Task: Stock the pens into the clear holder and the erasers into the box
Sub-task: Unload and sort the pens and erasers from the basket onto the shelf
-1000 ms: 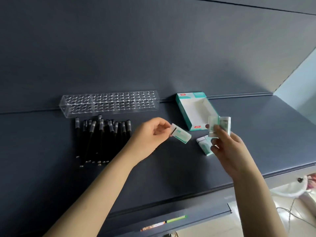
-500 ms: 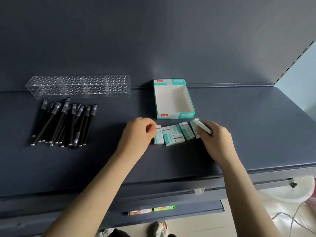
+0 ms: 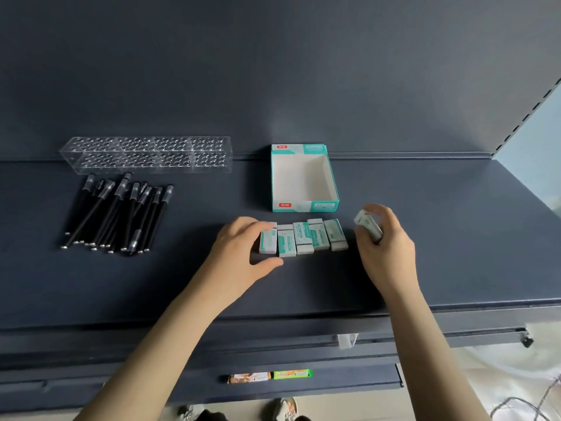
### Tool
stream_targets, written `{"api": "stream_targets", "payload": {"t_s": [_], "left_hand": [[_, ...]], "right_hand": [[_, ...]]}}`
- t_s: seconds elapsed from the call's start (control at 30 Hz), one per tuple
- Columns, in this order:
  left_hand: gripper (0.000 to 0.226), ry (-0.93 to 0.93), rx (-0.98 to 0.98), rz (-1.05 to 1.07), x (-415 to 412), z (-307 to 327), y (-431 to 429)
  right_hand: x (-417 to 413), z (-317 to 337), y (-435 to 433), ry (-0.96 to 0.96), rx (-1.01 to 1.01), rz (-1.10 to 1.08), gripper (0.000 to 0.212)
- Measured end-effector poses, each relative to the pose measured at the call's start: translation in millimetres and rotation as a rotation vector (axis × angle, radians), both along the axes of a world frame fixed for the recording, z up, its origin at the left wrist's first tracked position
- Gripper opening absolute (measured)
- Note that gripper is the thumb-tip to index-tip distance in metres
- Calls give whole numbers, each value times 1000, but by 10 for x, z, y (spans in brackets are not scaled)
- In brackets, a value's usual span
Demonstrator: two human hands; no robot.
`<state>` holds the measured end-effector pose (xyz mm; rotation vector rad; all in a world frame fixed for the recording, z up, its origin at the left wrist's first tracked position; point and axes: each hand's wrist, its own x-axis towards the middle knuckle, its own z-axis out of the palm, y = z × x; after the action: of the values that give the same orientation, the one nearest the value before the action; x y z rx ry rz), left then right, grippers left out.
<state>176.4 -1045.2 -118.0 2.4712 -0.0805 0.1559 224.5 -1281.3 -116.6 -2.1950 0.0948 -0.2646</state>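
Note:
Several white and teal erasers (image 3: 303, 238) lie side by side in a row on the dark shelf. My left hand (image 3: 239, 256) rests against the leftmost eraser (image 3: 268, 240), fingers on its top and thumb spread below. My right hand (image 3: 385, 247) holds one more eraser (image 3: 368, 225) lifted just right of the row. The open white and teal box (image 3: 303, 209) stands empty behind the row. Black pens (image 3: 118, 214) lie in a heap at the left, in front of the clear holder (image 3: 145, 154), which has no pens in it.
The shelf's front edge (image 3: 485, 302) runs just below my hands, with a lower shelf under it carrying small packets (image 3: 270, 375). The dark back wall rises right behind the holder and box. Shoes show on the floor at the bottom.
The erasers went from my hands down into a row on the shelf. My right hand has since lifted one eraser off the row's right end. The left hand's thumb has spread out.

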Motion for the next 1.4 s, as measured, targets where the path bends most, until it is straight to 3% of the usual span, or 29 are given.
{"api": "stream_targets", "payload": {"t_s": [0.2,0.4,0.53,0.7,0.8,1.07,1.4], "left_hand": [[52,-29,-29,36,40,-19,-84],[46,-63,-58,91,88,-52,-174],[48,-28,-48,60,77,-42,-167],[45,38,-20,-20,-8,98,4],[40,15,23,-13,-139,216,303],[36,-80,211,178,-1107,560,1945],[36,-124,292,559,-2826,791,4390]], "right_hand": [[16,37,-11,33,74,-27,18],[58,75,-2,28,-10,-46,24],[76,26,33,36,-31,-68,15],[35,37,104,55,-287,-100,36],[-36,129,327,-45,-335,-151,39],[-553,426,2008,-270,-297,112,31],[-1734,695,4798,-327,-156,627,40]]}}
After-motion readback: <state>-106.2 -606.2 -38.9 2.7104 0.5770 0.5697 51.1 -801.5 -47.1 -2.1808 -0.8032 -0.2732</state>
